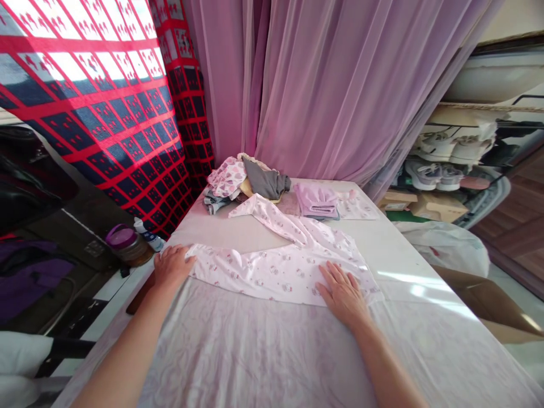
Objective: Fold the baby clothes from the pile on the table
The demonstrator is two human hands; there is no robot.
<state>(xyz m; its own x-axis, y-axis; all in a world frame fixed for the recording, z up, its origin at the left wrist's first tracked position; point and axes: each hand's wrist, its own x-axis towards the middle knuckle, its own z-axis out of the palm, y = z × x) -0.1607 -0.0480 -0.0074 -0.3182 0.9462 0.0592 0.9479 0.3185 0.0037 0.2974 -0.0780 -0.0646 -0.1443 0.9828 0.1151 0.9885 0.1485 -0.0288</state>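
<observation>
White-pink printed pants (263,272) lie spread across the table, one leg stretched toward the left and the other angled to the back. At the cuff of the near leg, my left hand (172,266) is closed, its thumb and fingertips at the fabric's edge. My right hand (343,292) rests flat on the wide waist end, fingers apart. Behind the pants sits a folded lilac garment (317,199) on a grey one. Beside it is a folded white printed garment (357,207). A heap of crumpled clothes (266,180) lies at the back left.
A pale patterned cloth (263,345) covers the table. Purple curtains (340,85) hang behind it, a red-and-navy checked cloth (123,124) at left. A purple-lidded jar (127,243) and white bottle (148,235) stand left. Shoe shelves (450,127) and a cardboard box (488,300) are right.
</observation>
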